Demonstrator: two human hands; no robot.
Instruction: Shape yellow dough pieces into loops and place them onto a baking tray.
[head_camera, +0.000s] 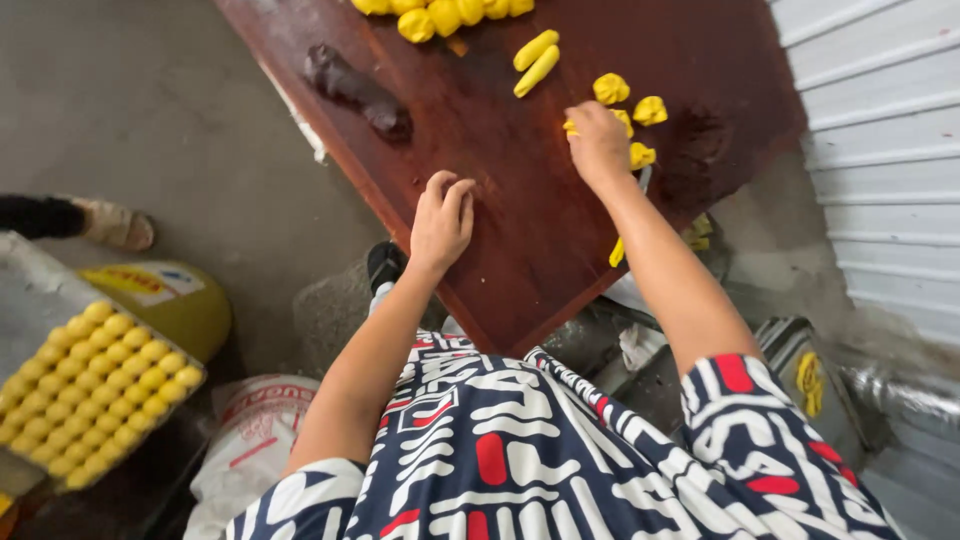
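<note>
A dark reddish wooden board (520, 210) lies in front of me. My left hand (441, 222) rests on its bare surface with fingers curled; whether anything is under it is hidden. My right hand (598, 138) presses down on a piece of yellow dough (570, 127) at the board's right side. Small yellow dough lumps (650, 110) lie just beyond and beside that hand. Two yellow dough rolls (537, 62) lie further up the board, and more yellow balls (440, 18) sit at the top edge. A dark brown lump (358, 92) lies near the board's left edge.
A tray of several yellow dough balls (95, 390) sits at lower left, by a yellow round container (170, 300) and a white sack (250, 430). Another person's sandalled foot (110, 225) is on the grey floor at left. A corrugated white shutter (880, 150) stands at right.
</note>
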